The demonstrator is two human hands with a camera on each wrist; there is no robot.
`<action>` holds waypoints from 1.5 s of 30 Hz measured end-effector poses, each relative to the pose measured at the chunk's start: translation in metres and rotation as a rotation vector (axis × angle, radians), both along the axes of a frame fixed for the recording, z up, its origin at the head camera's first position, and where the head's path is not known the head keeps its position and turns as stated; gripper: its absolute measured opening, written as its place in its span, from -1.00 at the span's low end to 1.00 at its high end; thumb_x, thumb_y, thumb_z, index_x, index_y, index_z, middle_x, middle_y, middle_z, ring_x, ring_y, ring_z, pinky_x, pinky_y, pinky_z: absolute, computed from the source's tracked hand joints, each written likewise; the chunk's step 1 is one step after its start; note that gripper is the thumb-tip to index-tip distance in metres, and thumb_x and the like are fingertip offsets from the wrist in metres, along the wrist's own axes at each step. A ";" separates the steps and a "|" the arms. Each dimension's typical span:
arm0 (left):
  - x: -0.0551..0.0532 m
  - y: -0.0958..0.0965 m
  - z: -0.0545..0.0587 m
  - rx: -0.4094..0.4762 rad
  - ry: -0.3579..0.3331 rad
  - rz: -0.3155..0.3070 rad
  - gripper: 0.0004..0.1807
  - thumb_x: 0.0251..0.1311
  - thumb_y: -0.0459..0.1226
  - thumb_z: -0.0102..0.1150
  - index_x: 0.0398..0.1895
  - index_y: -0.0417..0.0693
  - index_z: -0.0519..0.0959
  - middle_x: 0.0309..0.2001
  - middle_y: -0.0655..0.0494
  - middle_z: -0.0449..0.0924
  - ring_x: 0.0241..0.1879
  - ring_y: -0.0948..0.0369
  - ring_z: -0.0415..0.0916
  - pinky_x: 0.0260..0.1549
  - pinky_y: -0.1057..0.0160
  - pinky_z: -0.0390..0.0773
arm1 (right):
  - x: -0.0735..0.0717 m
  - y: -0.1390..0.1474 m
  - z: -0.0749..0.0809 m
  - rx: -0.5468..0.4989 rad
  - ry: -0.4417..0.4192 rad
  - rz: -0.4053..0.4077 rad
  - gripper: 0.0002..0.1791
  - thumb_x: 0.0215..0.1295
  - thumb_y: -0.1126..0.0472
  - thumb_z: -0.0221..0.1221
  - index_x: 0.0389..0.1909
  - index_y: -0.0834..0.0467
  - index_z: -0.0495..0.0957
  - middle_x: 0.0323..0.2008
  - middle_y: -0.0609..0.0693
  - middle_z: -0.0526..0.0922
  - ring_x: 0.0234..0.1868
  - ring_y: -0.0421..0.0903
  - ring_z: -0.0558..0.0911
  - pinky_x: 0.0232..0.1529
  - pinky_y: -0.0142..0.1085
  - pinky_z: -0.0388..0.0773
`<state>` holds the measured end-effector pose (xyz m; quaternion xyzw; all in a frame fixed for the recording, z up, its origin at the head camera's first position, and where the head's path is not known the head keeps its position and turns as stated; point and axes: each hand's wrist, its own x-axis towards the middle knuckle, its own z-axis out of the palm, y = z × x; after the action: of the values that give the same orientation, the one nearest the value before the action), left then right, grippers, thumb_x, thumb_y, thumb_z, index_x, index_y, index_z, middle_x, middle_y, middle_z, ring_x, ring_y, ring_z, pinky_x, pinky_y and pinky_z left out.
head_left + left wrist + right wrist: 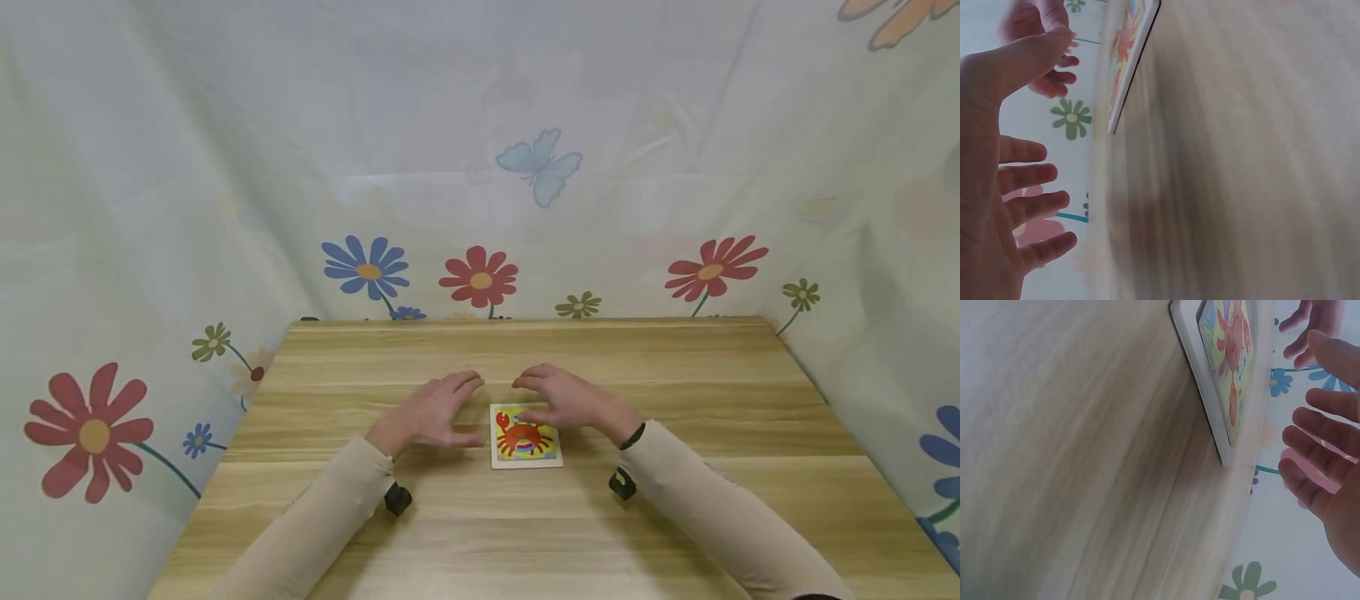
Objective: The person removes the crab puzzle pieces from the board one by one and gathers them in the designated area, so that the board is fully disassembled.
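While hovering with left grip (432,412) and right grip (566,398) relaxed and loosely spread, grasps nothing. Has the picture board (526,446) between both, flat on the worktop (480,533). Seems either finished or not yet begun, judging by artwork apparently whole; cannot tell which. Shows a red crab (519,435) with rainbow-striped belly, yellow ground and white border.

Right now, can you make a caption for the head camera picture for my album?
Left hand and right hand hover near the crab picture on the table.
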<state>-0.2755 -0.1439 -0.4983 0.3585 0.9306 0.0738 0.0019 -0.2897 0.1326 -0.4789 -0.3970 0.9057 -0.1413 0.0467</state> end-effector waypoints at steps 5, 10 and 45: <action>0.003 0.001 -0.007 -0.016 -0.028 0.007 0.09 0.01 0.41 0.11 0.49 -0.04 0.16 0.47 -0.02 0.16 0.42 0.02 0.16 0.34 -0.08 0.27 | -0.001 -0.006 -0.004 0.011 0.001 0.005 -0.42 0.27 -0.07 0.26 0.20 0.19 0.52 0.18 0.12 0.52 0.21 0.04 0.48 0.27 -0.07 0.45; 0.004 0.003 -0.014 -0.022 -0.017 0.002 0.09 0.01 0.41 0.10 0.48 -0.06 0.17 0.45 -0.01 0.19 0.42 0.03 0.17 0.35 -0.07 0.27 | -0.001 -0.010 -0.008 0.024 -0.002 0.007 -0.47 0.30 -0.03 0.24 0.19 0.18 0.54 0.14 0.08 0.54 0.17 -0.01 0.50 0.25 -0.12 0.48; 0.009 0.015 -0.026 -0.109 -0.060 -0.003 0.15 0.00 0.50 -0.03 0.49 -0.10 0.15 0.47 -0.03 0.15 0.48 -0.01 0.03 0.45 -0.01 0.09 | -0.004 -0.034 -0.027 0.027 0.003 0.030 -0.64 0.30 0.10 0.24 0.03 0.20 0.62 -0.09 0.04 0.58 -0.04 -0.06 0.53 0.11 -0.17 0.54</action>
<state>-0.2664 -0.1290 -0.5247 0.3569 0.9322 0.0339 0.0493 -0.2934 0.0981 -0.5057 -0.4099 0.9016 -0.1278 0.0526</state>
